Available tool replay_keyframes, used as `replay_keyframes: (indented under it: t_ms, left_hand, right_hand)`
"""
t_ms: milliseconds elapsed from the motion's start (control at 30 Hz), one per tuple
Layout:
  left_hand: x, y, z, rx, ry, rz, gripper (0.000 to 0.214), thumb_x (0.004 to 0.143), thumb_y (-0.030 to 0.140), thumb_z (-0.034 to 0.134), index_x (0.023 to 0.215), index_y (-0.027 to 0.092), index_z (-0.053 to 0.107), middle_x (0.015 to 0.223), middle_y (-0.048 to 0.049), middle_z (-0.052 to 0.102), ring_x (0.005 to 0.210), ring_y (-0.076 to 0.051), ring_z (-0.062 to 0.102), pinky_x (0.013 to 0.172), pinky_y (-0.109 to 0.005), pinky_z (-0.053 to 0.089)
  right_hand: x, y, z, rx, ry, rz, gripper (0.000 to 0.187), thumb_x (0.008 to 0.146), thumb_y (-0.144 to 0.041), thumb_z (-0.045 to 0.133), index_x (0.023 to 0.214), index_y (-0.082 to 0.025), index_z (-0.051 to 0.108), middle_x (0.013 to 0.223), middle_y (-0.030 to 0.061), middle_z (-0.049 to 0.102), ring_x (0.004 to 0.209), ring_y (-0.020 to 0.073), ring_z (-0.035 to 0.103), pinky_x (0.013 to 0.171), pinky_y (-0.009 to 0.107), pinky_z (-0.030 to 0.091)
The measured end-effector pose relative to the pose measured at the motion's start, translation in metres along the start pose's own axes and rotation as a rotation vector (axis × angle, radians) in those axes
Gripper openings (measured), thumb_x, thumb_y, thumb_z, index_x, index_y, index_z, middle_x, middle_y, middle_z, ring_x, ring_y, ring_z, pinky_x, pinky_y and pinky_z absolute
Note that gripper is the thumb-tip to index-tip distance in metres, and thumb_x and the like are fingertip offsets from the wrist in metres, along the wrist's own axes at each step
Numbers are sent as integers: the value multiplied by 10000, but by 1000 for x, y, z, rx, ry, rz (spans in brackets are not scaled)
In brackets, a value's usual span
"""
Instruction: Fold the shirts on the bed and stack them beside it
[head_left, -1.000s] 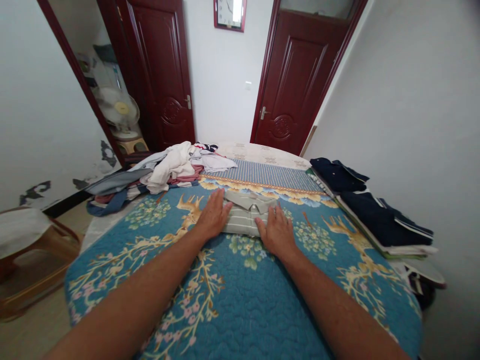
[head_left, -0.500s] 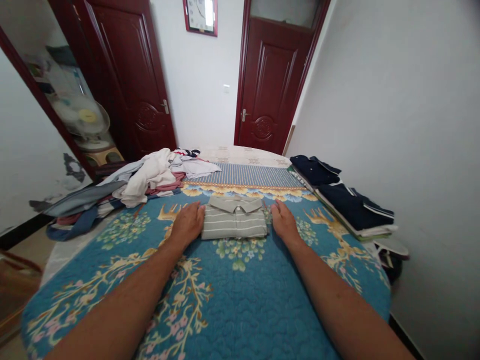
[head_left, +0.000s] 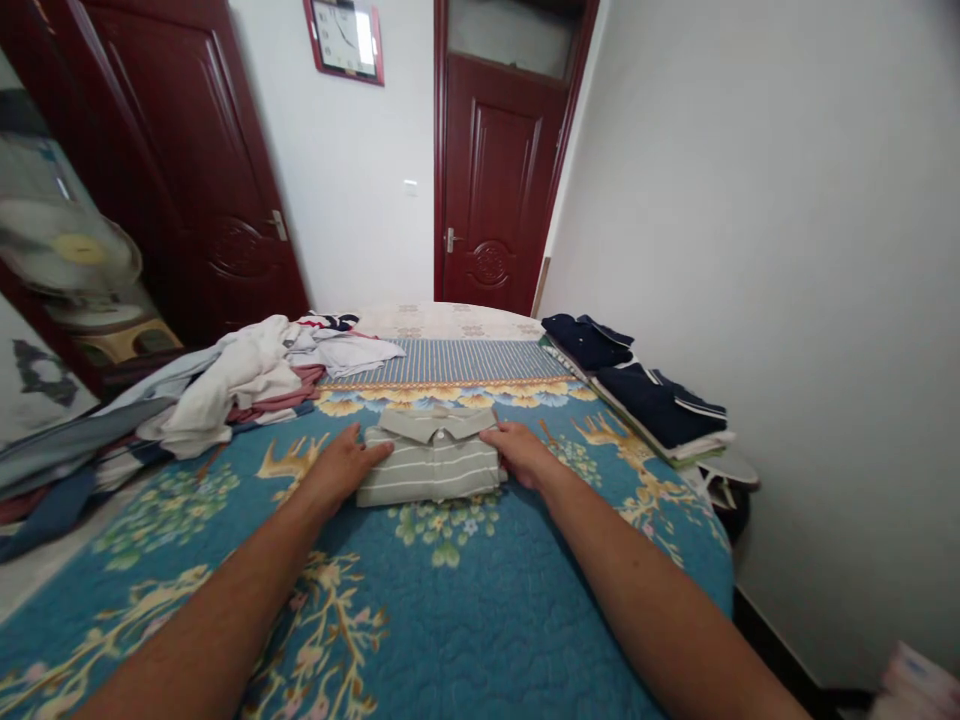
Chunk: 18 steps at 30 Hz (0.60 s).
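A folded grey-green polo shirt (head_left: 435, 468) with white stripes lies collar up on the blue quilted cover (head_left: 487, 610), its collar toward the far side. At its left edge is my left hand (head_left: 347, 467), thumb over the top and the other fingers at the side, partly hidden. My right hand (head_left: 520, 450) grips the right edge near the collar, thumb on top and fingers tucked underneath. Both hands pinch the shirt, which seems to rest on the cover.
A loose heap of clothes (head_left: 225, 390) lies to the left. Folded dark navy shirts (head_left: 652, 405) are stacked at the right edge, near the white wall (head_left: 750, 200). Beyond the far edge are dark red doors (head_left: 499, 180). A fan (head_left: 67, 250) stands at far left.
Both hands have closed in from beside the polo shirt onto its left and right edges. The camera view has turned to the right, so everything appears shifted left.
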<state>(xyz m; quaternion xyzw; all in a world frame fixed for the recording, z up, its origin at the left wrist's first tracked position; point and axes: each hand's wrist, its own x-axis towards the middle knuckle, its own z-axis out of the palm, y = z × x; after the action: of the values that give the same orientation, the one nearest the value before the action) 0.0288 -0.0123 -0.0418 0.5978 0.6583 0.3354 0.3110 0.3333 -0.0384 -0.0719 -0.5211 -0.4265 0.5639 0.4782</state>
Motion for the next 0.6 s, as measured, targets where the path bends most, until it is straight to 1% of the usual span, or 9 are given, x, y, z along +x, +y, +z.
replay_keyframes:
  t_ms: [67, 133, 200, 267, 333, 433, 533, 600]
  left_hand:
    - [-1, 2, -3, -135, -26, -40, 723, 753, 432, 844, 1386, 133, 666, 1360, -209, 740, 1185, -360, 734, 885, -377, 589]
    - [-3, 3, -5, -285, -126, -75, 611, 743, 406, 853, 1290, 171, 716, 1273, -163, 784, 1077, -333, 766, 778, -352, 600]
    - [-6, 3, -6, -448, -228, -103, 529, 718, 364, 874, 1194, 174, 743, 1175, -137, 812, 967, -305, 783, 699, -328, 600]
    - [-8, 2, -6, -613, -287, -138, 505, 676, 286, 900, 1139, 156, 745, 1109, -136, 820, 916, -289, 790, 690, -317, 613]
    - [-9, 1, -4, -741, -320, -186, 506, 656, 202, 900, 1132, 146, 739, 1079, -143, 821, 898, -287, 798, 712, -327, 636]
    - [-9, 1, -2, -826, -366, -248, 502, 686, 130, 870, 1168, 147, 728, 1078, -151, 821, 877, -289, 807, 722, -347, 659]
    - [-9, 1, 0, -834, -361, -264, 489, 723, 93, 849, 1192, 146, 721, 1102, -158, 819, 874, -288, 812, 703, -337, 667]
    - [-9, 1, 0, -823, -341, -244, 514, 725, 76, 857, 1214, 155, 719, 1113, -154, 820, 867, -286, 814, 678, -325, 667]
  right_hand:
    - [-1, -3, 3, 151, -51, 80, 272, 701, -311, 785, 930, -171, 739, 840, 60, 770, 762, 211, 700, 719, 318, 542]
    - [-3, -7, 3, 232, -62, 133, 312, 652, -269, 801, 939, -166, 735, 841, 48, 772, 739, 190, 688, 719, 303, 534]
    - [-5, -11, 4, 282, -83, 151, 360, 607, -235, 806, 953, -163, 736, 840, 37, 775, 732, 183, 684, 719, 296, 528]
    - [-8, -14, 5, 322, -100, 118, 405, 567, -218, 802, 963, -162, 734, 845, 32, 779, 743, 190, 691, 728, 297, 529]
    - [-11, -15, 9, 347, -92, 42, 443, 534, -205, 789, 971, -166, 728, 845, 23, 782, 744, 196, 694, 730, 297, 527]
    - [-15, -16, 15, 361, -68, -47, 443, 531, -217, 758, 970, -180, 713, 819, 7, 776, 722, 200, 690, 721, 299, 525]
    - [-20, -17, 20, 383, -103, -27, 424, 576, -280, 757, 986, -187, 706, 808, 19, 774, 770, 238, 724, 777, 337, 554]
    - [-22, -16, 21, 401, -148, 6, 464, 635, -348, 791, 1063, -192, 706, 843, 33, 785, 838, 264, 752, 844, 376, 572]
